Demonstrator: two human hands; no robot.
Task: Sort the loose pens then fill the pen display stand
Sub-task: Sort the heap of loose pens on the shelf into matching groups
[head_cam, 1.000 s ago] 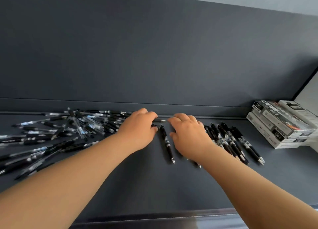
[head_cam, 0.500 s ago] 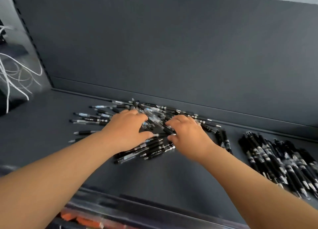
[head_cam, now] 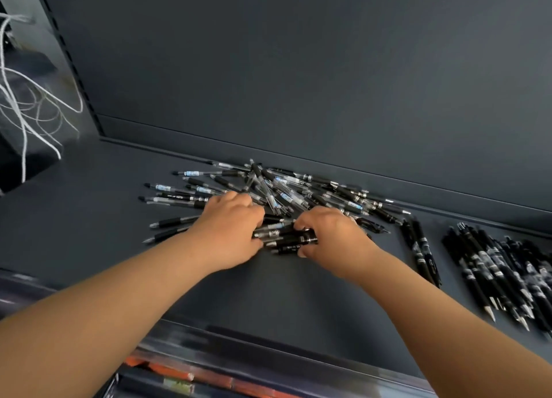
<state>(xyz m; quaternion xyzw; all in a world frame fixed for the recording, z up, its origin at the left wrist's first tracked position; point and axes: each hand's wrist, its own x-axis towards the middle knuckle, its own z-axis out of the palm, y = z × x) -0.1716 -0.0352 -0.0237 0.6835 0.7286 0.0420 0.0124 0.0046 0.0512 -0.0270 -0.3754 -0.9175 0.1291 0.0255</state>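
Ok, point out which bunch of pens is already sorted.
The bunch at the far right: its pens lie side by side, tips toward the camera. The pile in the middle is a crisscross tangle.

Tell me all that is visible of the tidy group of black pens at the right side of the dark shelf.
The tidy group of black plastic-looking pens lies flat on the dark grey shelf, roughly parallel and partly overlapping. Barrels bear silver bands and white print; pointed tips face the near edge. Nothing else visibly touches it.
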